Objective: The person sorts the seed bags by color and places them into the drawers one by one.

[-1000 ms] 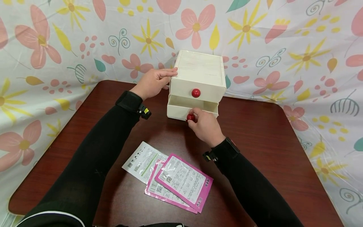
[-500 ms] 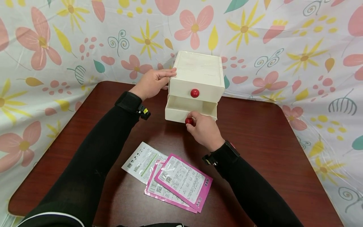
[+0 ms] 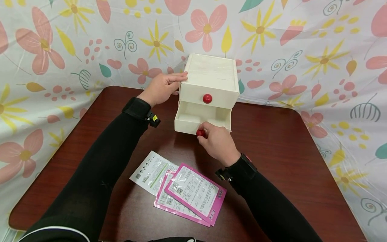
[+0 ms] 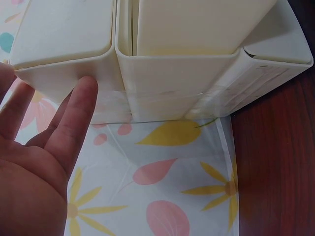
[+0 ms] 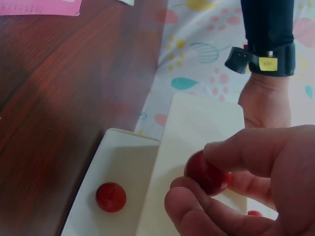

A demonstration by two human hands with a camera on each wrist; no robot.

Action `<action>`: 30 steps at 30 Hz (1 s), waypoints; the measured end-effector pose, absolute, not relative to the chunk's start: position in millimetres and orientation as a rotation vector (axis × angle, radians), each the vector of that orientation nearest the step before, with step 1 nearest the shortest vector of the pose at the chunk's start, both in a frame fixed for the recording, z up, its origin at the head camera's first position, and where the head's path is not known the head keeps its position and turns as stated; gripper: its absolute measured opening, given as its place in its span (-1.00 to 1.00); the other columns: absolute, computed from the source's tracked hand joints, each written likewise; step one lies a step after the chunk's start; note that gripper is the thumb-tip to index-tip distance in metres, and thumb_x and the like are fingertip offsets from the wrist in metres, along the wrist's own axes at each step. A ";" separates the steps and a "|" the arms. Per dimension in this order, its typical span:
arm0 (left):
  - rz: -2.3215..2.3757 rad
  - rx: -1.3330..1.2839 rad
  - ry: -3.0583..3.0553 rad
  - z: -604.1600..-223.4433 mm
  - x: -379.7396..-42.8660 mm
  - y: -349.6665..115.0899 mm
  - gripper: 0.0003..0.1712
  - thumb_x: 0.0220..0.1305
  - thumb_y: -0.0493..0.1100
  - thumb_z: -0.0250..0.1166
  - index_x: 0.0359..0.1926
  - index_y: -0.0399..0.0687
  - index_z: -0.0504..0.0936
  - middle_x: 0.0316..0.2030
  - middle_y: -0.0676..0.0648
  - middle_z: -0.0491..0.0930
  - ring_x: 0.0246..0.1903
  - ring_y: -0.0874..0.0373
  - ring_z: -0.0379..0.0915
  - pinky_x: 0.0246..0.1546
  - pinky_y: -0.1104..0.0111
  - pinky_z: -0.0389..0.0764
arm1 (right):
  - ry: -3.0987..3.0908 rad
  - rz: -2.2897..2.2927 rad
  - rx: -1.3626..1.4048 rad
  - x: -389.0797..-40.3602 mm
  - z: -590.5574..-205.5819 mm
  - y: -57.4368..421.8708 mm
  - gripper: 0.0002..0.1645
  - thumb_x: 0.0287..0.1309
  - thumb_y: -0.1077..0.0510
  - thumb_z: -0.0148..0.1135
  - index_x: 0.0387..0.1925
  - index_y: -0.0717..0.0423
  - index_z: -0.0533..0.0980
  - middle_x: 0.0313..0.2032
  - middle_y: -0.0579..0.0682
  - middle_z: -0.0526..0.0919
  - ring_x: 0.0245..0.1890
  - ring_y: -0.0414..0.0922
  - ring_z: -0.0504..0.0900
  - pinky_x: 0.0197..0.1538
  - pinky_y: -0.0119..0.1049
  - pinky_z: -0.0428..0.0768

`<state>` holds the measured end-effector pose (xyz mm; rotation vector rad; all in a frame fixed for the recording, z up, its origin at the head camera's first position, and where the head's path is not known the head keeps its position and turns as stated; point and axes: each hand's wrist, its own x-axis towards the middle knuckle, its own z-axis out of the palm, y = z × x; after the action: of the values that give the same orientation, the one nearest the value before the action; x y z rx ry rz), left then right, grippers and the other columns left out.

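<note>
A cream drawer unit [image 3: 213, 72] with red ball knobs stands at the back of the table. Its middle drawer [image 3: 181, 122] is pulled out, and its visible interior shows nothing inside. My right hand [image 3: 219, 141] pinches that drawer's red knob [image 5: 206, 172] between thumb and fingers. My left hand [image 3: 163, 87] rests with extended fingers against the unit's upper left side; in the left wrist view its fingertips [image 4: 87, 86] lie at the top tier. The top drawer's knob [image 3: 207, 98] and the bottom drawer's knob [image 5: 110, 196] sit on closed fronts.
Two pink packets, one of them on top [image 3: 196, 193], overlap a white packet [image 3: 152, 171] on the dark wood table [image 3: 281, 161] in front of the unit. Behind the table hangs a flower-print cloth [image 3: 266, 60].
My right hand has drawn the middle drawer further out toward me by its knob, exposing more of the interior. My left hand stays against the unit's side.
</note>
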<state>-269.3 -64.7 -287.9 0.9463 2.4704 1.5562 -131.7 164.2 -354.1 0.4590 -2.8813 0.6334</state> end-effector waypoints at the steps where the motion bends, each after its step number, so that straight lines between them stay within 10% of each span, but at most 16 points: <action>1: 1.562 0.950 2.473 -291.4 -273.0 -64.6 -0.57 0.58 -0.14 0.01 0.36 -0.10 0.48 0.41 0.08 0.30 0.36 0.30 0.19 0.06 0.16 0.55 | -2.883 0.634 0.459 -131.2 -354.5 164.3 -0.85 0.26 0.12 0.34 -0.18 0.03 0.55 -0.67 -0.14 0.45 -0.70 -0.15 0.38 -0.59 -0.26 0.35; 17: 1.562 0.985 2.510 -304.7 -287.7 -66.7 -0.57 0.56 -0.01 0.06 0.33 0.07 0.53 0.35 0.28 0.35 0.30 0.45 0.21 -0.03 0.32 0.59 | -2.893 0.629 0.483 -121.1 -354.0 163.6 -0.81 0.24 0.10 0.37 -0.16 0.03 0.56 -0.68 -0.16 0.44 -0.71 -0.16 0.37 -0.60 -0.28 0.36; 30: 1.589 0.964 2.458 -287.7 -268.6 -64.1 -0.58 0.58 -0.19 0.00 0.35 -0.17 0.48 0.41 0.01 0.31 0.36 0.27 0.20 0.04 0.10 0.55 | -2.879 0.622 0.506 -120.0 -356.2 164.7 -0.79 0.24 0.10 0.38 -0.14 0.04 0.56 -0.66 -0.16 0.45 -0.70 -0.17 0.38 -0.59 -0.29 0.38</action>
<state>-268.6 -64.1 -287.7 0.9645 2.4582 1.5892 -120.0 164.7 -356.2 0.5057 -2.8790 0.6216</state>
